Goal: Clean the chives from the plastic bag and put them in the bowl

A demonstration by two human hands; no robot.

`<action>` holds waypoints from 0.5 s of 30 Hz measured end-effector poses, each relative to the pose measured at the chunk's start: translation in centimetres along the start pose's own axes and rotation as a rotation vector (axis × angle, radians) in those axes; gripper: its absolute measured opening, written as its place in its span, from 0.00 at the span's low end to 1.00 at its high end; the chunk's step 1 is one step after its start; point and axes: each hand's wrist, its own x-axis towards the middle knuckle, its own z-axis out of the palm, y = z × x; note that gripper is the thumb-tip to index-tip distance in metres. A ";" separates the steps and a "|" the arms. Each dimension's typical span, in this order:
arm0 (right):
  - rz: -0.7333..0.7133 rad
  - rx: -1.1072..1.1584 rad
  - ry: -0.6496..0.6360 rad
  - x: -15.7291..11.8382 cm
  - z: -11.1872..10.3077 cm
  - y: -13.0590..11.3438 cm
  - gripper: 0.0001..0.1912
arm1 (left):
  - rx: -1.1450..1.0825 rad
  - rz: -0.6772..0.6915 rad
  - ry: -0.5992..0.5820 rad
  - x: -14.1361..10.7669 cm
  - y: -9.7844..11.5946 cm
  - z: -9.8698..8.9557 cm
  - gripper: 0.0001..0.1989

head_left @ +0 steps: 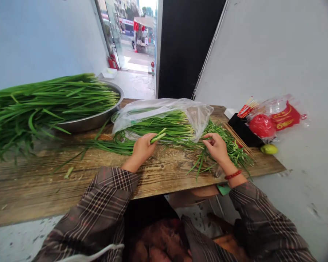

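Observation:
My left hand (pixel 144 148) is closed around a few garlic chives (pixel 160 136), their pale cut ends pointing right and their long leaves trailing left over the table. Behind it lies a clear plastic bag (pixel 164 105) with a bunch of chives (pixel 166 125) inside, stems to the right. My right hand (pixel 217 147) hovers at the left side of a loose heap of chive scraps (pixel 235 149). Its thumb and fingertips are pinched together; whatever may be between them is too small to make out.
A metal basin (pixel 116 98) at the left carries a large stack of chives (pixel 51 96). To the right stand a black box (pixel 246 131) with wrapped chopsticks (pixel 247 107), a red plastic packet (pixel 287 116) and a yellow-green fruit (pixel 269 149). The wooden table (pixel 164 174) ends near the right wall.

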 end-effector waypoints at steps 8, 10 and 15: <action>-0.059 -0.322 -0.224 -1.1 -1.4 -1.5 0.12 | 0.004 -0.001 0.013 0.2 0.0 -0.1 0.16; -0.108 -0.489 -0.282 -1.8 -1.1 -1.5 0.09 | 0.003 -0.002 0.016 0.3 0.1 -0.1 0.16; -0.078 -0.362 -0.160 -2.1 0.0 -2.1 0.07 | -0.015 0.009 0.032 0.2 0.1 -0.2 0.16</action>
